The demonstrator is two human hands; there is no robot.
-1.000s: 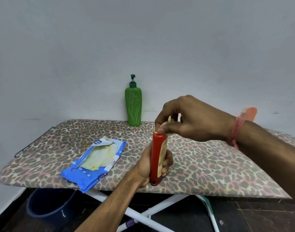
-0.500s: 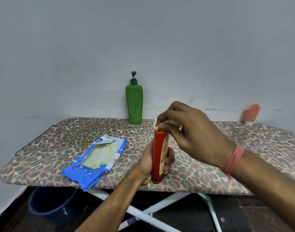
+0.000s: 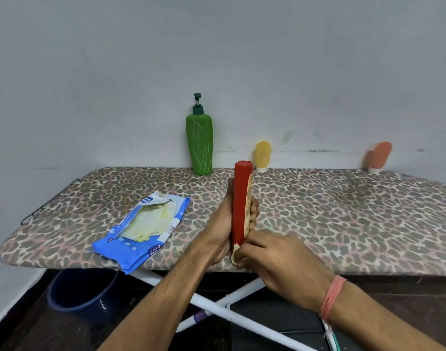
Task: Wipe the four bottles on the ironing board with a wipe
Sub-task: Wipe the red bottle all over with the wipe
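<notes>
A: Which fingers hold what?

B: The fingers (image 3: 254,216) of the left hand (image 3: 223,225) curl round the lower half of the red bottle (image 3: 240,202), which stands upright above the near edge of the ironing board (image 3: 343,224); the right hand (image 3: 275,264) pinches a pale wipe (image 3: 235,255) against the bottle's bottom end, its fingers bent inward around the cloth.

A: Is the red bottle resting on the board?

B: That cannot be told; its base is hidden behind the wipe and the right hand; a pale label runs down its right side.

A: And the other bottles?

B: A green pump bottle (image 3: 199,144) stands upright at the far edge against the wall (image 3: 216,59); a small yellow bottle (image 3: 263,156) stands cap-down just to its right, directly behind the red one; an orange bottle (image 3: 379,156), also cap-down and tilted, stands well apart toward the far right.

A: What lies to the left?

B: An opened blue wipe pack (image 3: 140,234) lies flat near the board's near edge, pale sheets showing through its torn top; a dark blue bucket (image 3: 82,292) sits on the floor beneath; white crossed legs (image 3: 232,300) support the board; a pink band (image 3: 333,297) circles the right wrist.
</notes>
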